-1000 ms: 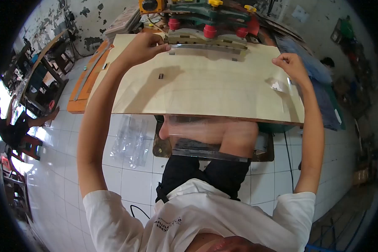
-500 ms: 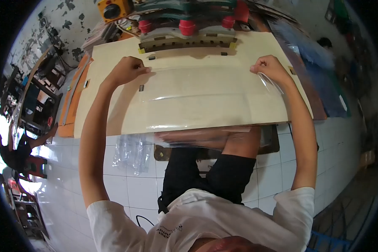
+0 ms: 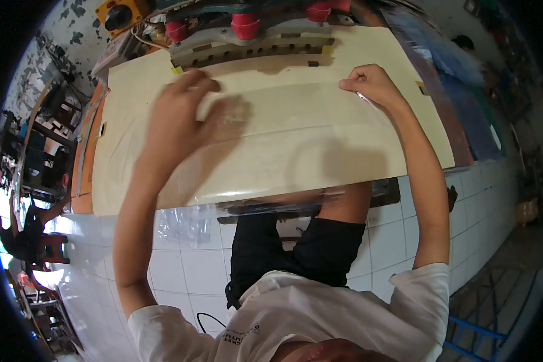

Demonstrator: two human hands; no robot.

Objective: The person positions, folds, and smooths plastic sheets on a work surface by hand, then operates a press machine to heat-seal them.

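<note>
Right fingers (image 3: 347,85) on film (image 3: 277,148), shirt lettering (image 3: 231,339) "CKET"

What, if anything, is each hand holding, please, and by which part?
The right hand appears to pinch the clear plastic sheet near its far right corner; the left hand, open but blurred, appears to hold nothing.

The left hand (image 3: 178,117) is a blur, its fingertips smeared, so I cannot tell whether it touches the clear plastic sheet (image 3: 271,151); that sheet's outline fades against the pale board (image 3: 368,54); the fingers of the right hand (image 3: 374,85) cover the corner they pinch; overhead, the machine (image 3: 247,42) is cut off; the board hides part of the legs (image 3: 350,202); lettering (image 3: 241,336) on the shirt is partly lost in creases; far left, a seated co-worker (image 3: 18,235) is too small for detail.
</note>
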